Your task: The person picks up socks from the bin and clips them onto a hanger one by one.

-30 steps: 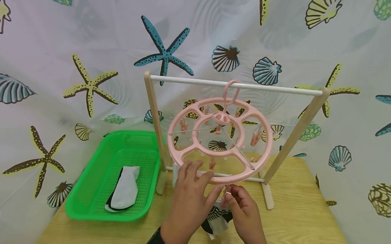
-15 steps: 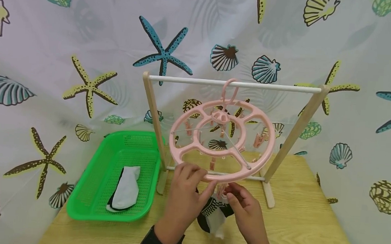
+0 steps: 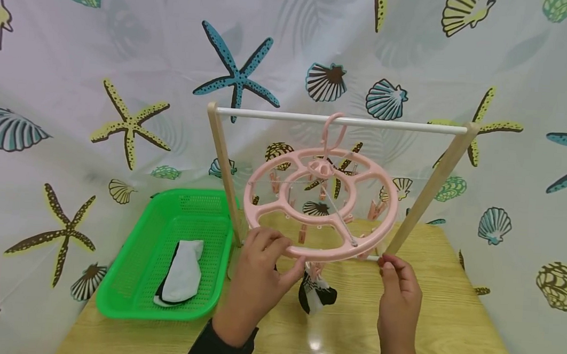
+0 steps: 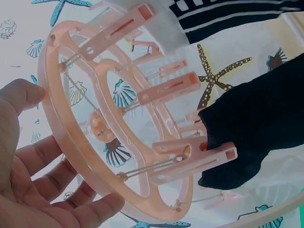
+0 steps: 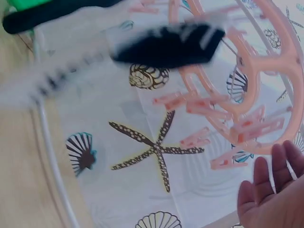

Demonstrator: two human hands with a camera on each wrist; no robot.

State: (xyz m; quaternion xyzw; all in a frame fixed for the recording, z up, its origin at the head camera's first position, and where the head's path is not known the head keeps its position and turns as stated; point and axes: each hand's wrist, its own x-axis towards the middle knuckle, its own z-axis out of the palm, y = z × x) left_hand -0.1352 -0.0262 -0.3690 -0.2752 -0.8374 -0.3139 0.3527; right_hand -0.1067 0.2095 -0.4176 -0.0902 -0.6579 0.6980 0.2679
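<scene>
My left hand (image 3: 259, 272) grips the front left rim of a pink round clip hanger (image 3: 329, 255), thumb and fingers on either side of it. Below the front rim hangs a black-and-white sock (image 3: 317, 296). In the left wrist view, a pink clip (image 4: 194, 166) bites the end of a black sock (image 4: 251, 128), and a striped black-and-white sock (image 4: 228, 19) hangs from another clip (image 4: 118, 31). My right hand (image 3: 399, 300) is to the right of the hanger, fingers loosely bent and holding nothing. The right wrist view shows a blurred sock (image 5: 166, 47).
The hanger hooks over the white bar (image 3: 277, 115) of a wooden stand (image 3: 432, 190). On the left of the table (image 3: 439, 324) is a green basket (image 3: 114, 291) with white and black socks (image 3: 182, 273) inside. A patterned cloth (image 3: 141, 46) hangs behind.
My right hand has let go at the front clip and moved right, away from the sock. The sock now hangs by its clip. The left hand stays on the rim.
</scene>
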